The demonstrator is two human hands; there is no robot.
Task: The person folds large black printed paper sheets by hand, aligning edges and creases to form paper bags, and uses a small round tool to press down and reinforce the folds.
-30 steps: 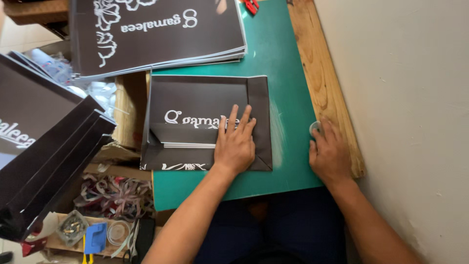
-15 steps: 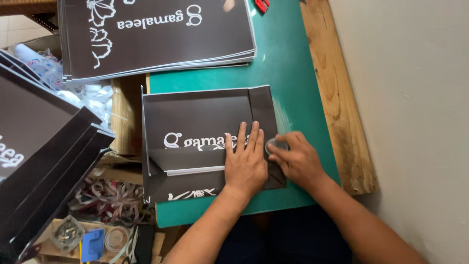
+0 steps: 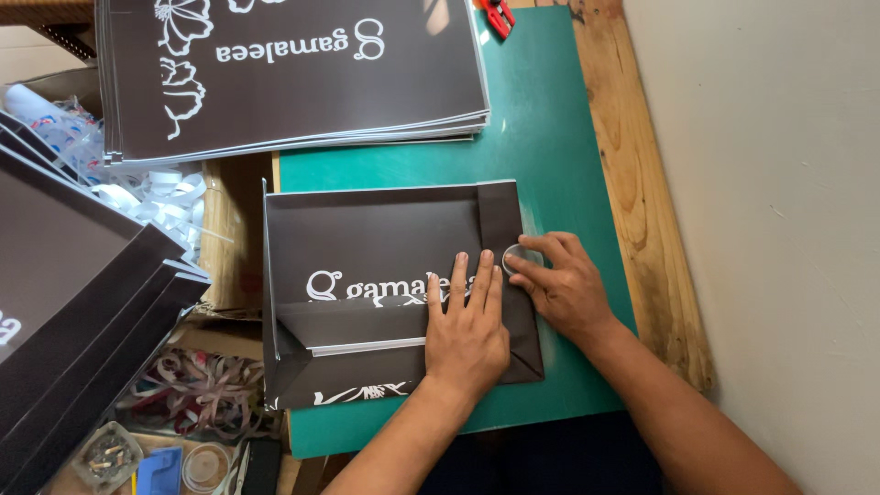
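A dark brown folded paper sheet [image 3: 376, 238] with white lettering lies on the green cutting mat [image 3: 541, 147]. Its lower flap is folded up over the print. My left hand [image 3: 467, 325] presses flat on the fold, fingers together and pointing away from me. My right hand [image 3: 561, 284] rests at the sheet's right edge and its fingertips hold a small round roll of clear tape [image 3: 513, 259] against the paper.
A stack of flat brown printed sheets [image 3: 293, 73] lies at the back of the mat. Finished brown bags [image 3: 73, 312] lean at the left. White ribbon scraps [image 3: 156, 197], a box of cords [image 3: 197, 394] and a red tool [image 3: 497, 14] are around. The wooden table edge [image 3: 632, 183] meets a white wall.
My right hand moved from the mat's right edge onto the sheet's right side, bringing the tape roll. My left hand stayed pressing the fold. The view has drawn closer.
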